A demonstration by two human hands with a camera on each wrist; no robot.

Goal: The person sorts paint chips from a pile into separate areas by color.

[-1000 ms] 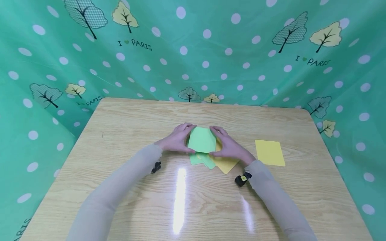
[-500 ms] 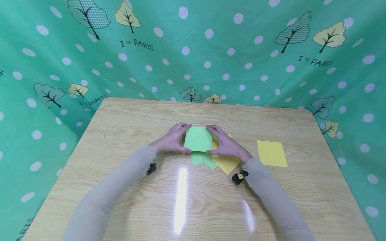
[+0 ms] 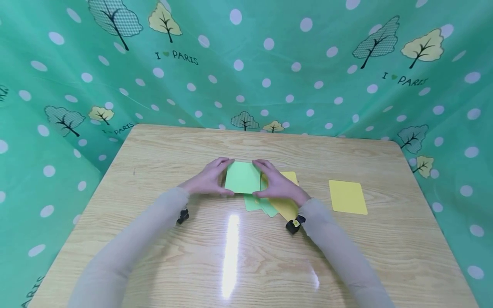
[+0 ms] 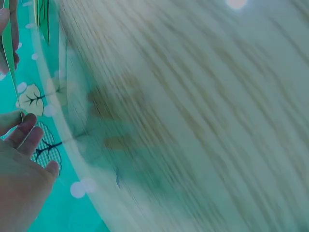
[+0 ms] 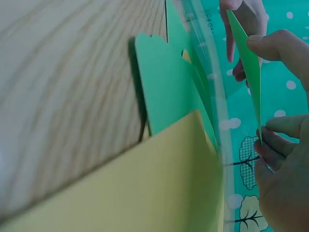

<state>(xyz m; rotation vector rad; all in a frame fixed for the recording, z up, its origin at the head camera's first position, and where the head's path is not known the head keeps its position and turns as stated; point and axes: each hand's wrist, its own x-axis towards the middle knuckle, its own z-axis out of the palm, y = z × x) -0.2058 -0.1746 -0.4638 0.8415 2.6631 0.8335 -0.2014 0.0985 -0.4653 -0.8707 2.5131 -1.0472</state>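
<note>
As it might otherwise sag, left hand (image 3: 208,177) and right hand (image 3: 279,181) pinch the green sheet (image 3: 242,177) by opposite sides (exact height unclear).

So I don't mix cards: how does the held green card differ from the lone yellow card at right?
The green card is held up by the left hand and right hand; the yellow card lies on the table. In the head view, the green card partly hides another green card; the yellow card shows whole. Both look roughly square.
</note>
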